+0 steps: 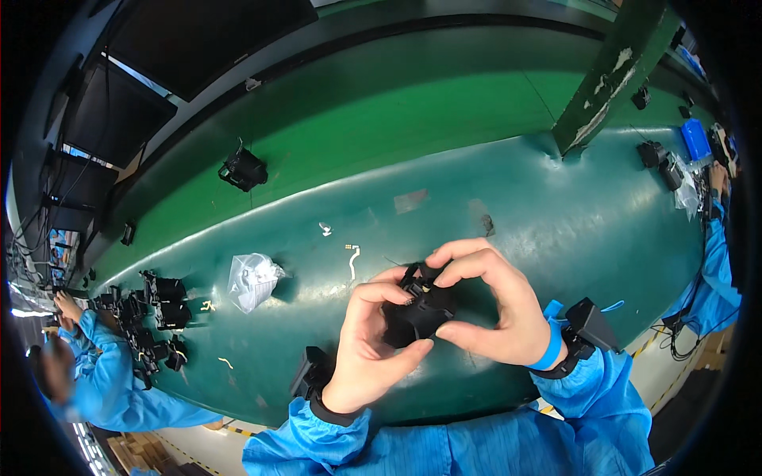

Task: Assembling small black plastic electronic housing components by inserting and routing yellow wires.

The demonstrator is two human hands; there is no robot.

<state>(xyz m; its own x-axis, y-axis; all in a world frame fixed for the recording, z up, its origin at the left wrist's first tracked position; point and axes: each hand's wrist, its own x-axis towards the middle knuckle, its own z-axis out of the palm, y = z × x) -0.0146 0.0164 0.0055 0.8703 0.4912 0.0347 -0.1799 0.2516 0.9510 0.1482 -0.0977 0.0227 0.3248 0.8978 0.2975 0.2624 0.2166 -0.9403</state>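
Between my two hands, above the green bench top, is a small black device point(422, 312) with a rounded body and fine parts along its upper side. My left hand point(373, 333) grips its left side with thumb and fingers. From the right, my right hand point(492, 301) has its fingertips at the upper edge and its thumb by the lower right of the body. Part of the device is covered by my fingers. A black box-shaped unit is strapped to each wrist, and a blue band circles the right one.
A clear plastic bag point(254, 281) and a thin white flex strip point(353, 262) lie on the green bench point(317, 381). Several black devices point(163, 301) are grouped at left; another point(243, 168) sits on the raised ledge. A green post point(611, 79) stands at back right. Co-workers' blue sleeves show at both sides.
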